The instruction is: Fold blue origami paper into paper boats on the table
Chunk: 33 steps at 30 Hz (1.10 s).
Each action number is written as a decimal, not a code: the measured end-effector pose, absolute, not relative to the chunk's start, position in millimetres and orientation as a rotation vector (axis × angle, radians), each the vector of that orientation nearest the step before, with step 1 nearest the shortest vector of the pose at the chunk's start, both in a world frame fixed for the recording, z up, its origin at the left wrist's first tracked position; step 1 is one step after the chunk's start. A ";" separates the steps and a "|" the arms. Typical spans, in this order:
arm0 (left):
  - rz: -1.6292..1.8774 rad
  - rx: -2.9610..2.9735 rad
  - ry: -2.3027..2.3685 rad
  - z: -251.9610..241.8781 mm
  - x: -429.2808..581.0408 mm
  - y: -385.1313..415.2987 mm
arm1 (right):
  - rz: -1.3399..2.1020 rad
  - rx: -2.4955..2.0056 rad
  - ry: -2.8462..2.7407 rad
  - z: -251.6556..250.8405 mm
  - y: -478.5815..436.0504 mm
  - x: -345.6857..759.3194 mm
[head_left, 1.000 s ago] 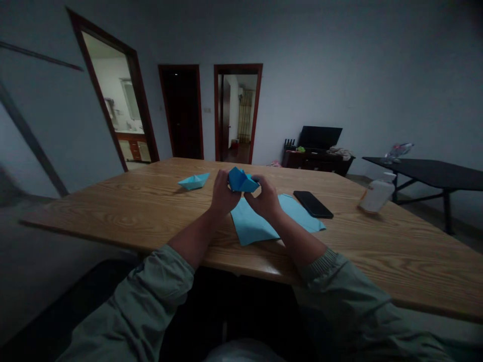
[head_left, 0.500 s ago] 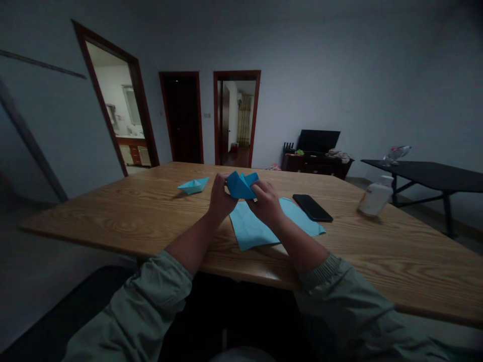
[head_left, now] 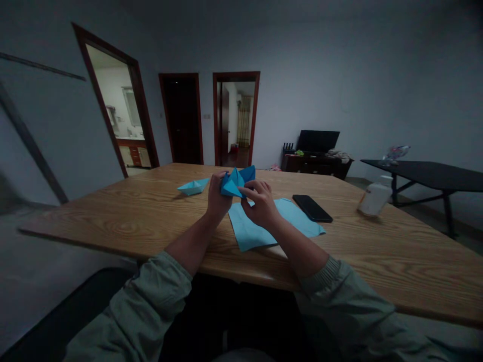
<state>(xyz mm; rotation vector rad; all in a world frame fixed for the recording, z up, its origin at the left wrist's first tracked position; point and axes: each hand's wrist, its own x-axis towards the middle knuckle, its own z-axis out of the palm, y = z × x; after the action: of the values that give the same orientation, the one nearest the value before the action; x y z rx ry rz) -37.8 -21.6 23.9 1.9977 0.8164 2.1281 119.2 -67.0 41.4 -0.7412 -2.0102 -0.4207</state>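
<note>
The folded blue paper form [head_left: 236, 182] is being held up between both hands, above the wooden table [head_left: 113, 221], apparently so that its pointed flaps can be worked clear of the surface. The left hand [head_left: 219, 198] is being closed around the form's left side, with the fingers curled, and appears to be serving as the support. The right hand [head_left: 261, 203] is grasping the form's right side, its fingertips [head_left: 252, 187] being pressed against the paper, seemingly to control the folds.

A small light-blue paper boat [head_left: 193, 186] is being left upright on the table, just beside the left hand. A flat light-blue paper sheet [head_left: 247, 229] is lying beneath the hands. A black smartphone [head_left: 312, 208] is being kept just beside the sheet, and a white plastic bottle [head_left: 374, 199] is standing farther right, well apart from the hands.
</note>
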 end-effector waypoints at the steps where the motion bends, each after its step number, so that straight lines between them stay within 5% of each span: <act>1: 2.170 2.015 0.805 23.5 -37.9 -20.8 | -0.398 -0.738 -2.006 41.8 -67.9 118.0; 18: 2.368 2.174 0.763 29.3 -36.6 -30.3 | -0.242 -0.685 -1.886 54.3 -86.5 108.2; 33: 2.191 2.428 0.709 29.4 -32.9 -38.2 | -0.062 -0.594 -1.917 54.9 -84.6 107.4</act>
<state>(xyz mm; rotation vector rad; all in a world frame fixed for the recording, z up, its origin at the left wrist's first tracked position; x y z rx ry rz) -32.9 -38.2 29.4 2.4283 0.7091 2.1907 107.4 -84.6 54.9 -0.5938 -1.9167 -0.0620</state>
